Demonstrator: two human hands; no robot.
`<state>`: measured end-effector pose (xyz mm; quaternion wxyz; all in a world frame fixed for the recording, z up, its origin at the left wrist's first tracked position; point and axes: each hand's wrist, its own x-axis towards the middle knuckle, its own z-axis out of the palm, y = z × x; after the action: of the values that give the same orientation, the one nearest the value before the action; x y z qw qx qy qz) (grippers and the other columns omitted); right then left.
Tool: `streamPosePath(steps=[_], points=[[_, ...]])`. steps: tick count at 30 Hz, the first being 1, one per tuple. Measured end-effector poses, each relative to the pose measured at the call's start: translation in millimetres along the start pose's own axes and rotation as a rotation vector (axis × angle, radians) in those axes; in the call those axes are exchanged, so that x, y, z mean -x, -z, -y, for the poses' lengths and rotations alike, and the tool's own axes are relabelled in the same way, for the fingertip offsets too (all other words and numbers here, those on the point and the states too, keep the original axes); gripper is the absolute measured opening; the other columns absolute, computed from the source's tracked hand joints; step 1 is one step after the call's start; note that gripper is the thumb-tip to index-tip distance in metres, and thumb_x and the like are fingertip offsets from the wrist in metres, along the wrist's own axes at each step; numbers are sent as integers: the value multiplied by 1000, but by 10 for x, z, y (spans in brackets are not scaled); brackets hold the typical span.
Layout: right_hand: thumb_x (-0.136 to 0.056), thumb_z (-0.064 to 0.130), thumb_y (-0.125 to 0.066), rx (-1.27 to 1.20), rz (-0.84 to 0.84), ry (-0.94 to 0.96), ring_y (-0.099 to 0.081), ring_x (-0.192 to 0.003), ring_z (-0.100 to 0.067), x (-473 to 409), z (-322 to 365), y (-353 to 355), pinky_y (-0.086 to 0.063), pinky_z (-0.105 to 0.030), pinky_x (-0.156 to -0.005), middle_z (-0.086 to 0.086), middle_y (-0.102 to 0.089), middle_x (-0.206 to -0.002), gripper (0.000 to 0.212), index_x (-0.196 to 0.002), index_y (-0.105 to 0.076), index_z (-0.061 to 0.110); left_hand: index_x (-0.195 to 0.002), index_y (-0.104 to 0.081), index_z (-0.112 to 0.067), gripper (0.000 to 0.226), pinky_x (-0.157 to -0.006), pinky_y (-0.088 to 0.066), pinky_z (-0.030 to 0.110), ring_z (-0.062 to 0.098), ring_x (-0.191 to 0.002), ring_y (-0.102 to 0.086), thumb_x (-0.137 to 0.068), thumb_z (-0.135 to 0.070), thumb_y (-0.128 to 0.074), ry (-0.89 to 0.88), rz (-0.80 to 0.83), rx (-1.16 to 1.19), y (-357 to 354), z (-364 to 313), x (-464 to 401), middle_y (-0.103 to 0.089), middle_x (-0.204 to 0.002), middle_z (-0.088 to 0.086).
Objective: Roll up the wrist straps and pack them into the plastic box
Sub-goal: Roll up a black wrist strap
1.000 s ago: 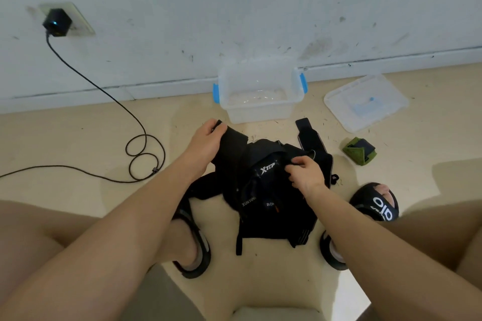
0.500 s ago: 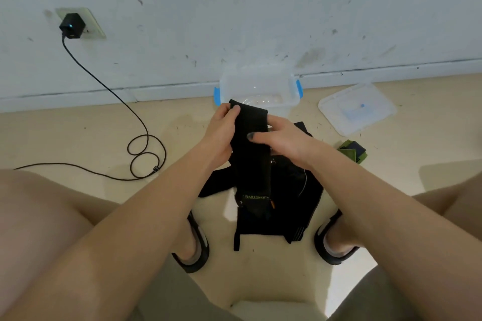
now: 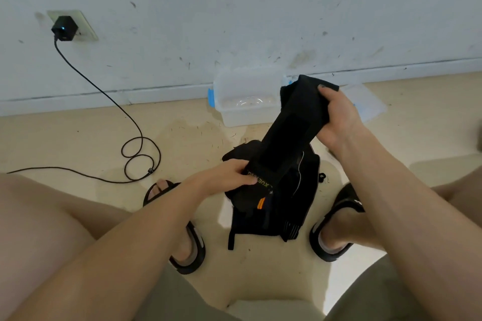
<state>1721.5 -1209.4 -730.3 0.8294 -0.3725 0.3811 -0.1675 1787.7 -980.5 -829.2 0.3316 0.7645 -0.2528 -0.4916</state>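
View: a seated person's bare arms, knees and sandalled feet are seen from above, over a beige floor (image 3: 78,143) that meets a scuffed white wall (image 3: 260,8) in the upper half of the frame.
Wrist strap: a long black wrist strap (image 3: 292,133) is stretched diagonally in the centre right of the frame, lifted above the pile.
Right hand: the right hand (image 3: 339,114), at centre right, is closed around the strap's upper end; the grip is clenched on the fabric, thumb on top.
Left hand: the left hand (image 3: 229,177), at centre, pinches the strap's lower end, where yellow lettering is seen; this grip is also closed on the strap.
Pile: more black straps (image 3: 294,206) are heaped on the floor between the feet, below the lifted one.
Plastic box: a clear plastic box (image 3: 245,101) with blue clips is set open against the wall, upper centre, just behind the strap's upper end.
Lid: a clear lid (image 3: 370,104) is partly seen on the floor to the right of the box, behind the right hand.
Sandals: black sandals (image 3: 193,255) are worn on both feet.
Charger: a black charger (image 3: 64,28) is plugged into a wall socket at upper left, its cable (image 3: 135,154) looped across the floor.
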Motion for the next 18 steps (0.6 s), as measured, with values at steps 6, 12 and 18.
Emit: streamPosePath(steps=[6, 12, 18], points=[[-103, 12, -55, -77, 56, -54, -71, -110, -25, -34, -173, 159, -61, -39, -92, -10, -72, -122, 32, -135, -61, 7, -115, -67, -23, 18, -83, -58, 28, 14, -95, -73, -108, -27, -52, 22, -202, 355, 95, -88, 93, -76, -104, -1], [-100, 43, -61, 223, 266, -216, -67, -120, -25, 62, -503, 78, -49, -47, -109, -5, -72, -128, 42, -134, -62, 18, -126, -63, -21, 24, -82, -59, 36, 22, -97, -76, -108, -30, -51, 43, -257, 779, 127, -266, 86, -78, -107, 7], [-97, 16, -67, 573, 661, -478, -73, -102, -29, 339, -832, 59, -59, -44, -92, -13, -75, -110, 28, -124, -67, 13, -109, -64, -15, 20, -66, -60, 29, 17, -80, -74, -108, -28, -49, -9, -453, 886, 155, -475, 37, -74, -96, 10]])
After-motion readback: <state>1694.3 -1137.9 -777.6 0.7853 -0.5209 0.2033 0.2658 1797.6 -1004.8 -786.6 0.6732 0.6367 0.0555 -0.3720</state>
